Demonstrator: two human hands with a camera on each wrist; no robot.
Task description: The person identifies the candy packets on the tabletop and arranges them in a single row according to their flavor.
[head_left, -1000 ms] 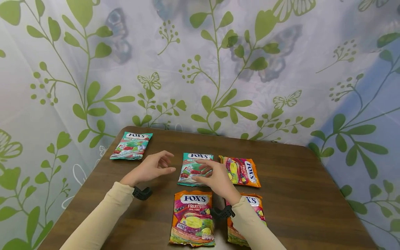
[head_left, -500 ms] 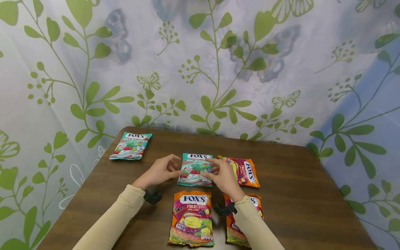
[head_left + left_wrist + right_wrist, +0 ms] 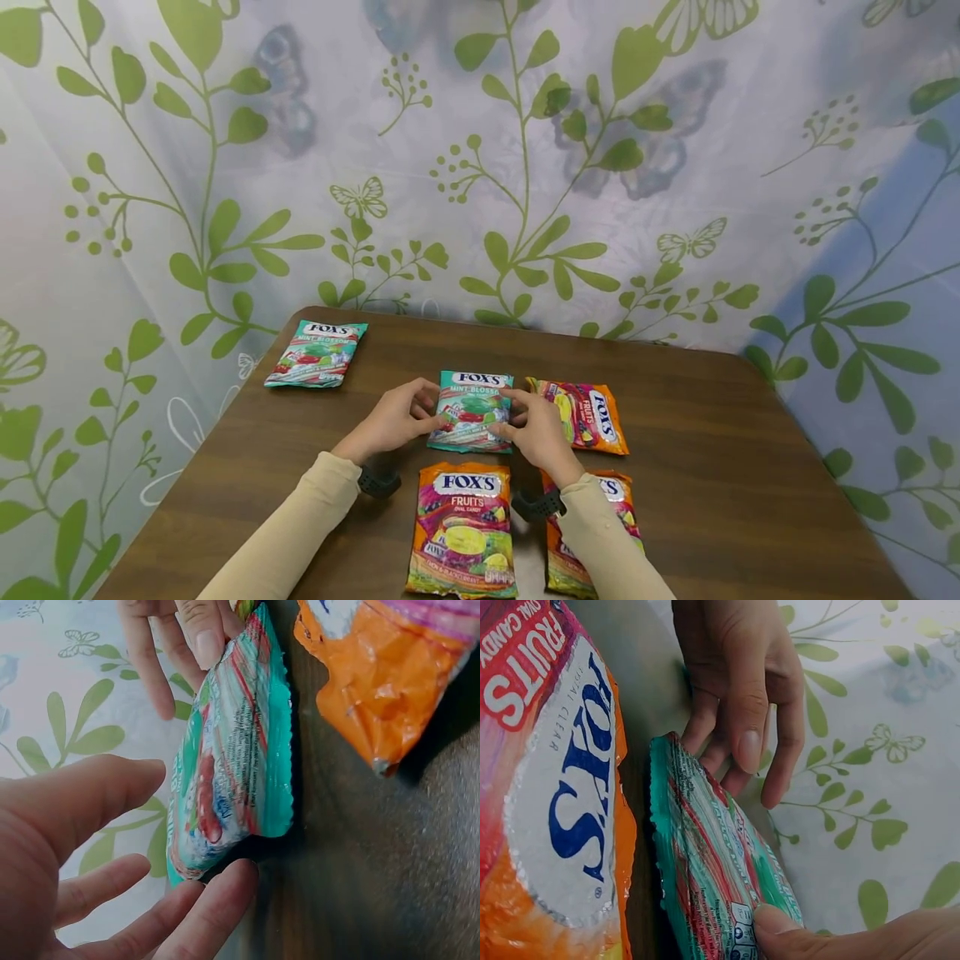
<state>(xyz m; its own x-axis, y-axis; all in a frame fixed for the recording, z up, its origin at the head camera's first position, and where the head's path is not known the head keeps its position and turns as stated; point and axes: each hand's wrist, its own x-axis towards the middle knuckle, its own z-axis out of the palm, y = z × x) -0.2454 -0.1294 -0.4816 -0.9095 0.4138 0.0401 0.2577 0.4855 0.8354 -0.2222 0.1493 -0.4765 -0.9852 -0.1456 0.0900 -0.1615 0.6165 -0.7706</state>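
A teal Fox's mint candy bag [image 3: 474, 410] lies near the middle of the wooden table, between both hands. At its left edge is my left hand [image 3: 393, 421], thumb spread from the fingers. In the left wrist view, the left thumb [image 3: 124, 784] stands apart from the bag's face while the fingertips [image 3: 236, 881] are right at its edge. From the other side my right hand [image 3: 538, 429] holds the bag's right edge. Its thumb [image 3: 776, 919] presses on the printed face; its other fingers are mostly hidden in the right wrist view.
Another teal mint bag [image 3: 318, 354] lies at the back left. An orange Fox's fruits bag [image 3: 462, 533] sits in front of the middle one. A second orange bag [image 3: 592, 417] lies sideways to the right, and a third [image 3: 561, 571] is partly under my right forearm.
My left hand has moved right to the middle mint bag's left edge. My right hand has shifted slightly right, from over the bag to its right edge. The bags have stayed in place.
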